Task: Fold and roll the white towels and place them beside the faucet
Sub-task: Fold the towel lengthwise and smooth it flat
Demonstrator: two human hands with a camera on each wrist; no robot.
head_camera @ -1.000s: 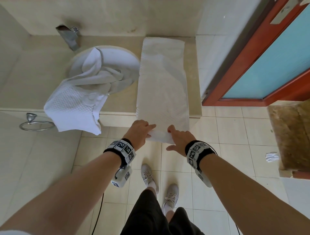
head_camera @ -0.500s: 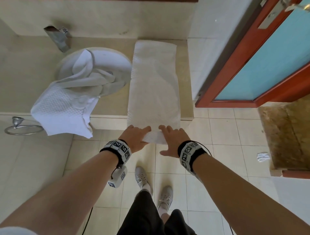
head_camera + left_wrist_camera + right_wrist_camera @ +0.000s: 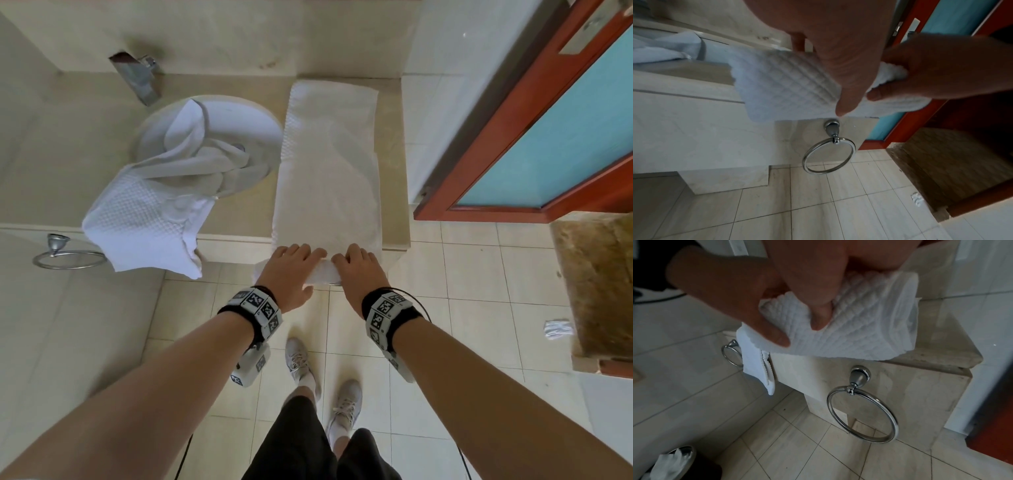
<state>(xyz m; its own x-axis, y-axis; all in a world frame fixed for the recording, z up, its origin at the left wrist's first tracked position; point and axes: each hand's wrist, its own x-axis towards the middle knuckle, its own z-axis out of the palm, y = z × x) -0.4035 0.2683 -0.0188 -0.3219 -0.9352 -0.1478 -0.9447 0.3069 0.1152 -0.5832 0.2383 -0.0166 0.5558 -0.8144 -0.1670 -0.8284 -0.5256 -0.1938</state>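
Gripping white waffle towel (image 3: 329, 178) (near end rolled), hands (image 3: 323, 270)

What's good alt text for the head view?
Both hands, left hand and right hand, grip the rolled near end of a folded white towel on a beige counter. Another towel spills from the sink below the faucet.
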